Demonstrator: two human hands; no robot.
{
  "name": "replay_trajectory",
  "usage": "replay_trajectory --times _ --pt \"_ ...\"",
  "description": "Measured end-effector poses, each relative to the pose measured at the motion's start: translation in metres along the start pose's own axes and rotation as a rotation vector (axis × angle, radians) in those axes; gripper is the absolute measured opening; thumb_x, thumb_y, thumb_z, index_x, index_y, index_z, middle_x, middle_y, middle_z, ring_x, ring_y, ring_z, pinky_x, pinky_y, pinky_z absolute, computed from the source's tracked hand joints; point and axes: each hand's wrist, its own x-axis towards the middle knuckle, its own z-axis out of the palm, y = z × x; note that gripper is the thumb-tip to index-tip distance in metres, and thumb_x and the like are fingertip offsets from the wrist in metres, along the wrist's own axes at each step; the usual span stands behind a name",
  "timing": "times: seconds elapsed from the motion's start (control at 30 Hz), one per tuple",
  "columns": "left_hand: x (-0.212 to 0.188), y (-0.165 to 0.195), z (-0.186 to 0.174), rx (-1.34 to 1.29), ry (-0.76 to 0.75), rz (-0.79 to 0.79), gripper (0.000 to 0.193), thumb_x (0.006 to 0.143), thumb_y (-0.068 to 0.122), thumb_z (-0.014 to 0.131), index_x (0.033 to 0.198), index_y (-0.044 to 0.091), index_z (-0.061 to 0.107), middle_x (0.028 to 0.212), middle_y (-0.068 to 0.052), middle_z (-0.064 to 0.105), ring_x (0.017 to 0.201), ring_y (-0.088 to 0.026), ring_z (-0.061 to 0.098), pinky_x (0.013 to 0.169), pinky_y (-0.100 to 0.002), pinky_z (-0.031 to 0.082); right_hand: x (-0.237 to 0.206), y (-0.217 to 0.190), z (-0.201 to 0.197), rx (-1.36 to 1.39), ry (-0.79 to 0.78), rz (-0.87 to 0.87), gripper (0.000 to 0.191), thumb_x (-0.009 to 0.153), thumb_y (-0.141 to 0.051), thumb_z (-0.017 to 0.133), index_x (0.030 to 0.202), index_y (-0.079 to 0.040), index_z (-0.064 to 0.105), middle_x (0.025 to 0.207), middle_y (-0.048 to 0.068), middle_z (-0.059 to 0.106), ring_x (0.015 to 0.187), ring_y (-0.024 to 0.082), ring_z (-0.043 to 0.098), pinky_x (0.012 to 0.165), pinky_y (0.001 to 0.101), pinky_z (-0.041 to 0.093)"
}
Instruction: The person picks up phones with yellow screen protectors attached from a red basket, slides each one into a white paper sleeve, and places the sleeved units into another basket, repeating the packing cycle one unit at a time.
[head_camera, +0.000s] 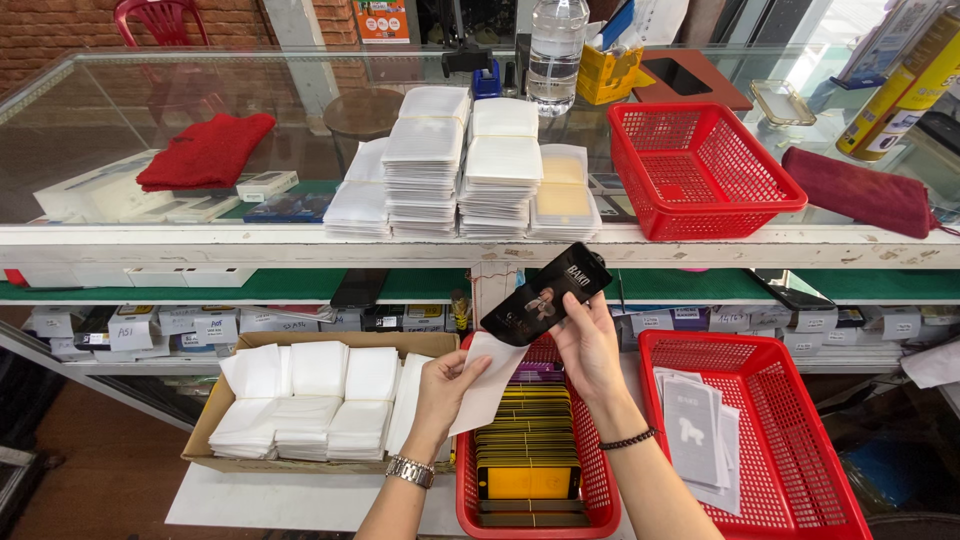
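Shop counter, glass top with stacked white packets (465, 160). Right hand (590, 345) pinches black flat package (545, 293) above red basket (600, 500) of yellow-edged packs; left hand (445, 385) grips white sleeve (490, 380) just beside it. Cardboard box (215, 410) of white sleeves sits left.

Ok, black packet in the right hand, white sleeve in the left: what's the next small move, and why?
Probably slide the black packet down into the white sleeve. The right hand holds the packet tilted just above the sleeve, which the left hand pinches at its edge. Whether the sleeve's mouth is open cannot be told, so ease it in slowly.
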Motion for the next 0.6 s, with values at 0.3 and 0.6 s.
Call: replay_trajectory --times 0.3,0.6 --pt "0.002 0.002 0.004 -0.064 -0.121 -0.174 0.029 0.093 0.025 0.072 0.105 0.000 0.080 0.085 -0.008 0.080 0.066 -0.009 0.071 0.060 -0.023 0.057 0.014 -0.009 -0.008 -0.637 -0.159 0.084 0.077 0.093 0.004 0.057 0.157 -0.017 0.019 0.109 0.016 0.069 0.091 0.016 0.069 0.080 0.0312 0.059" --pt "0.016 0.004 0.020 -0.155 -0.112 -0.245 0.033 0.092 0.027 0.071 0.108 -0.002 0.077 0.088 -0.011 0.080 0.070 -0.012 0.074 0.061 -0.026 0.059 0.007 -0.006 -0.017 -1.006 -0.220 0.173 0.056 0.102 -0.005 0.063 0.154 -0.011 0.044 0.109 0.011 0.072 0.093 0.011 0.066 0.080 0.0249 0.054"
